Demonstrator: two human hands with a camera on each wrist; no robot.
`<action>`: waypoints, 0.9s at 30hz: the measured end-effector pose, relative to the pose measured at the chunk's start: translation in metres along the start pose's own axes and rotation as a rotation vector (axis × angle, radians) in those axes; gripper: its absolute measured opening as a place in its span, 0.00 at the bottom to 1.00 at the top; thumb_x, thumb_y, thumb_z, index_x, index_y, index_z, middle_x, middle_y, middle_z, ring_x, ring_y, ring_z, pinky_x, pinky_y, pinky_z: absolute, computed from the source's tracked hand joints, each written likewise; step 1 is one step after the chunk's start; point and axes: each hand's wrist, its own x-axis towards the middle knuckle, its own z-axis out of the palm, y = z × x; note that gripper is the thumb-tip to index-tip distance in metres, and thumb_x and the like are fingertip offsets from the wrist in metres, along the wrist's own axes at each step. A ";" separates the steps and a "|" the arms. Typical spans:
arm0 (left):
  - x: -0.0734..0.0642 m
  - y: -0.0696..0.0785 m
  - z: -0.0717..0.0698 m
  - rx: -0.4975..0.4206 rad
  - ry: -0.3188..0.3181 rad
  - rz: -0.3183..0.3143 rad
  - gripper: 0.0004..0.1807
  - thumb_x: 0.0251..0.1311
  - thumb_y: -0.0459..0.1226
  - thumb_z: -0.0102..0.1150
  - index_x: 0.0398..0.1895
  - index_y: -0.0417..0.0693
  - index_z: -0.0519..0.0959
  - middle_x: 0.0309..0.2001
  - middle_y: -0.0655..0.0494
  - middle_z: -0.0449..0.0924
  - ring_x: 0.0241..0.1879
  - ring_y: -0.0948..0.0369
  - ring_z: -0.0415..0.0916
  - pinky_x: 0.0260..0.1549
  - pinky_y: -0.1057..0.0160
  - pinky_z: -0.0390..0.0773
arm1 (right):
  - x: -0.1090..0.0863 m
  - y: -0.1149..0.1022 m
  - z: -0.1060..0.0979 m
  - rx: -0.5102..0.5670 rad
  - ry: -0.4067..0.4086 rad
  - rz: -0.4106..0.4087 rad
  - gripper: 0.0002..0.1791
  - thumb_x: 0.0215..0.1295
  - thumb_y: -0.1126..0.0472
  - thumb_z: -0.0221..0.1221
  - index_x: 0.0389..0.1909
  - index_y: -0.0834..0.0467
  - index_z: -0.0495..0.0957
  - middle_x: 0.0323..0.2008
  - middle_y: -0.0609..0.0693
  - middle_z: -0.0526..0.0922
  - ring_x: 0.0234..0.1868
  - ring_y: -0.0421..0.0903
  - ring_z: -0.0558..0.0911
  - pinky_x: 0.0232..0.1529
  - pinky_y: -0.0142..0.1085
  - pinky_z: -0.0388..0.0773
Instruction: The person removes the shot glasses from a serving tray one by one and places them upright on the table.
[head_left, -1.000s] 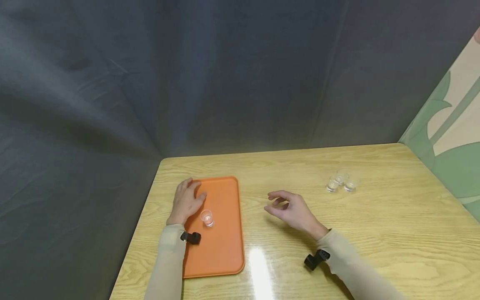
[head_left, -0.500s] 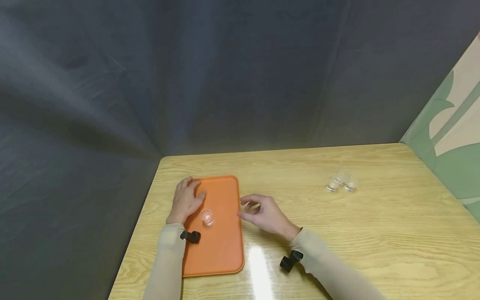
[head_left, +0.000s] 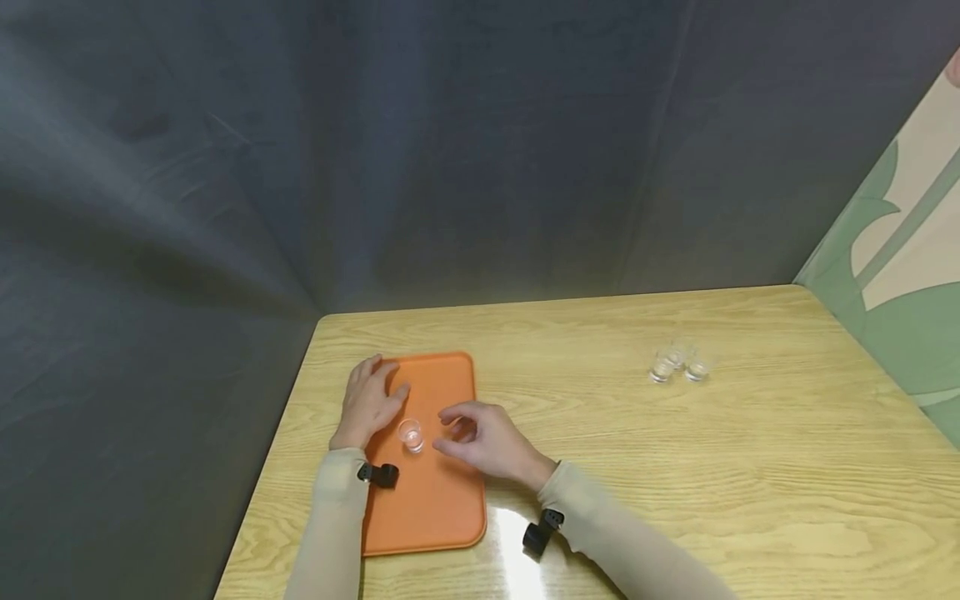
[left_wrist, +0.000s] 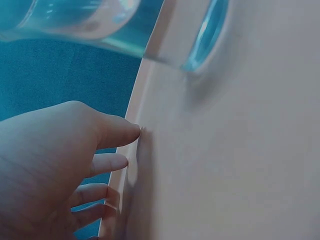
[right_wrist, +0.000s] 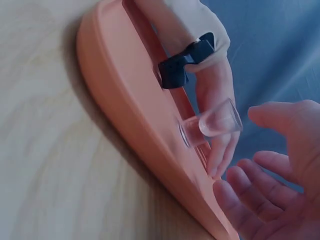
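A small clear shot glass [head_left: 411, 437] stands upright on the orange tray [head_left: 423, 517], near the middle. My left hand [head_left: 365, 408] rests at the tray's left edge, its fingertips [left_wrist: 116, 162] touching the rim in the left wrist view. Over the tray's right part is my right hand [head_left: 483, 437], holding nothing, its fingers loosely bent with a gap between thumb and fingertips. That gap faces the shot glass, and the hand is close to it but apart. In the right wrist view the thumb [right_wrist: 272, 117] lies just beside the glass rim.
Several similar shot glasses [head_left: 675, 361] stand in a cluster on the wooden table [head_left: 750, 467], toward the back right. A dark curtain [head_left: 487, 150] hangs behind and to the left. At the right is a wall with a green leaf pattern [head_left: 911, 333].
My right hand has moved left from the bare table, across the tray's right edge, to near the shot glass. The left hand, tray and glasses keep their places.
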 end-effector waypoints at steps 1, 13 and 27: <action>0.000 0.000 -0.001 -0.003 -0.001 -0.004 0.31 0.75 0.48 0.59 0.74 0.40 0.74 0.80 0.35 0.59 0.82 0.38 0.51 0.81 0.37 0.54 | 0.002 0.000 0.003 0.002 0.000 0.001 0.23 0.67 0.57 0.73 0.57 0.65 0.85 0.51 0.57 0.89 0.46 0.50 0.90 0.46 0.32 0.87; 0.000 0.000 0.000 0.003 0.008 0.008 0.31 0.74 0.47 0.60 0.72 0.38 0.75 0.80 0.34 0.61 0.81 0.37 0.53 0.81 0.37 0.54 | 0.011 -0.007 0.028 -0.046 0.024 0.020 0.23 0.66 0.52 0.73 0.56 0.62 0.86 0.48 0.53 0.90 0.44 0.46 0.88 0.47 0.31 0.86; 0.000 0.001 0.000 -0.003 0.013 0.010 0.31 0.73 0.47 0.61 0.72 0.38 0.75 0.79 0.34 0.61 0.81 0.37 0.54 0.81 0.37 0.55 | 0.014 -0.010 0.040 -0.092 0.074 0.009 0.22 0.65 0.50 0.73 0.54 0.59 0.87 0.45 0.50 0.90 0.44 0.46 0.87 0.45 0.30 0.83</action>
